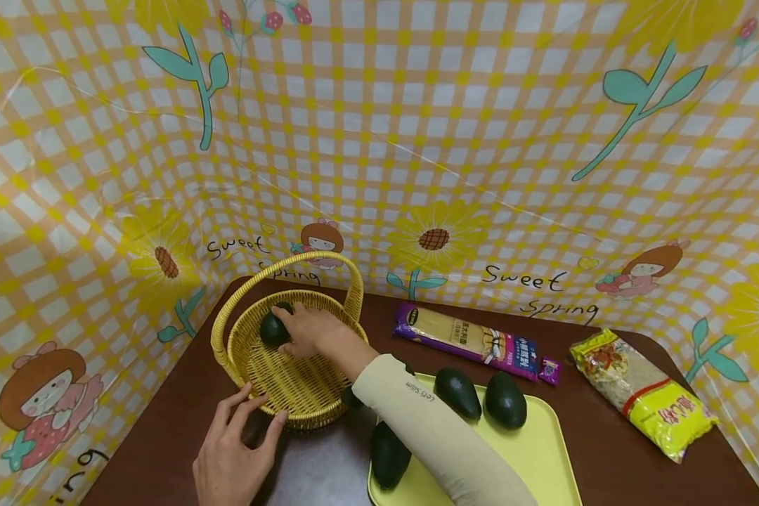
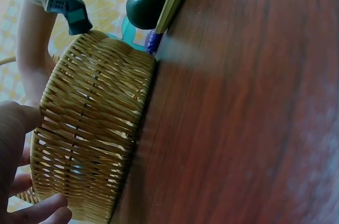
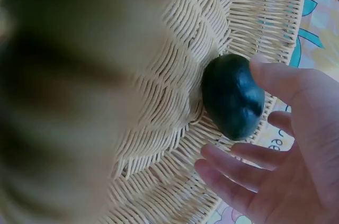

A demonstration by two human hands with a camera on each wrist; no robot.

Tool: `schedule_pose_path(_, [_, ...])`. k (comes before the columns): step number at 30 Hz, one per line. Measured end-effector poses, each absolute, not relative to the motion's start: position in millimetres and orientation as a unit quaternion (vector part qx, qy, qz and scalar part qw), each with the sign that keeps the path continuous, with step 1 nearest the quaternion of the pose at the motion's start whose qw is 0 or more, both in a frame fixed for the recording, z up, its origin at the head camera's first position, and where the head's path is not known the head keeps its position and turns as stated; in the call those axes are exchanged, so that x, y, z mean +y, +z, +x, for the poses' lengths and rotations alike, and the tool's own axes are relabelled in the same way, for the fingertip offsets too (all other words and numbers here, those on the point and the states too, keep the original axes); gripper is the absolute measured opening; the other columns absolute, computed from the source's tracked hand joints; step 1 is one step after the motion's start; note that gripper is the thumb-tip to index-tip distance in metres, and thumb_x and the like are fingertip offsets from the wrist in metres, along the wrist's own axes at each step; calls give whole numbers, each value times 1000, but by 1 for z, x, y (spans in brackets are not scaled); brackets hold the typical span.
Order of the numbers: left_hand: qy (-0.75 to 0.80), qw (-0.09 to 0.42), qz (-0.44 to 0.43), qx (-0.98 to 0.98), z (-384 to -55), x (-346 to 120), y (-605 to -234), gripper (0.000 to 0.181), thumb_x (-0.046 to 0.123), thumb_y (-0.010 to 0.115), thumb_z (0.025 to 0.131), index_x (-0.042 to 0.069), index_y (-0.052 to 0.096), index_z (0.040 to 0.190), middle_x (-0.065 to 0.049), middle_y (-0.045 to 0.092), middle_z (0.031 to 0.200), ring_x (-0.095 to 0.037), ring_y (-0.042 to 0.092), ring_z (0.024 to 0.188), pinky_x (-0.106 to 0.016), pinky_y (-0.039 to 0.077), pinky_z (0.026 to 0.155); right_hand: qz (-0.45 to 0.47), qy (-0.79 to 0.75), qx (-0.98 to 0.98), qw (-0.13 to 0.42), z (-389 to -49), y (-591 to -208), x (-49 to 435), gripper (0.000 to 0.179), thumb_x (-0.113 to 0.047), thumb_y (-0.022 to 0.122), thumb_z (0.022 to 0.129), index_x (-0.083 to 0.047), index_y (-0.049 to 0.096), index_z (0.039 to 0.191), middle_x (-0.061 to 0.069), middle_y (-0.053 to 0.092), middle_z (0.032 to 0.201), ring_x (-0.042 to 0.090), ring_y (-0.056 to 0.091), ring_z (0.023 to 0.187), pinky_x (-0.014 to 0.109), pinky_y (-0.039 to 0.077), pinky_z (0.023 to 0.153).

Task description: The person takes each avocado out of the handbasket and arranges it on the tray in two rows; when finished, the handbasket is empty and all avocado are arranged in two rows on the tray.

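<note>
A dark green avocado (image 1: 273, 329) lies inside the yellow wicker basket (image 1: 316, 420), against its far left wall. My right hand (image 1: 310, 330) reaches into the basket beside this avocado. In the right wrist view, the thumb tip is right at the avocado (image 3: 233, 97), while the other fingers are spread apart from it. My left hand (image 1: 237, 443) is at the basket's near rim with fingers spread and fingertips close to the weave. The left wrist view shows its thumb by the rim of the basket (image 2: 90, 123).
Right of the basket, a yellow tray (image 1: 550, 450) holds several avocados (image 1: 506, 402), partly covered by my right sleeve. Behind it lies a purple pasta packet (image 1: 468, 341), with a yellow-and-red noodle packet (image 1: 645, 393) farther right. The basket's handle (image 1: 253, 281) arches upright; checkered cloth (image 1: 379, 140) surrounds the table.
</note>
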State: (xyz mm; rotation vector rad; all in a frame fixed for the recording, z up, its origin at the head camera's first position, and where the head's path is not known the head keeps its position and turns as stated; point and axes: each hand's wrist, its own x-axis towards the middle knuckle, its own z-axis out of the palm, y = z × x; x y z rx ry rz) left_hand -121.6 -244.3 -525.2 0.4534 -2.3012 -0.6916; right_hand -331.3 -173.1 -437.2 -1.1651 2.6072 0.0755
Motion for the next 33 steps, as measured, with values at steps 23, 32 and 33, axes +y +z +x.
schedule_pose_path(23, [-263,339,172,-887,-123,-245,-527,41,37,97,81,16,83,113,-8,71,135,-33,74,87,-49,59,56,-405,-13,893,195,-351,-435,-181,72,-48,64,108,-25,31,168,9,58,152,25,65,130,40,56,100])
schedule_pose_path(32, [-265,333,180,-887,-123,-244,-526,40,37,97,82,17,83,114,-7,70,135,-32,74,89,-50,59,59,-411,-17,889,199,-350,-440,-188,77,-56,62,106,-20,28,166,10,59,153,25,66,129,38,57,99])
schedule_pose_path(33, [-265,333,181,-887,-123,-244,-526,40,37,97,82,17,83,114,-7,70,135,-32,74,88,-50,59,59,-411,-20,889,200,-350,-441,-189,77,-56,62,106,-20,29,166,10,60,151,24,67,127,38,57,97])
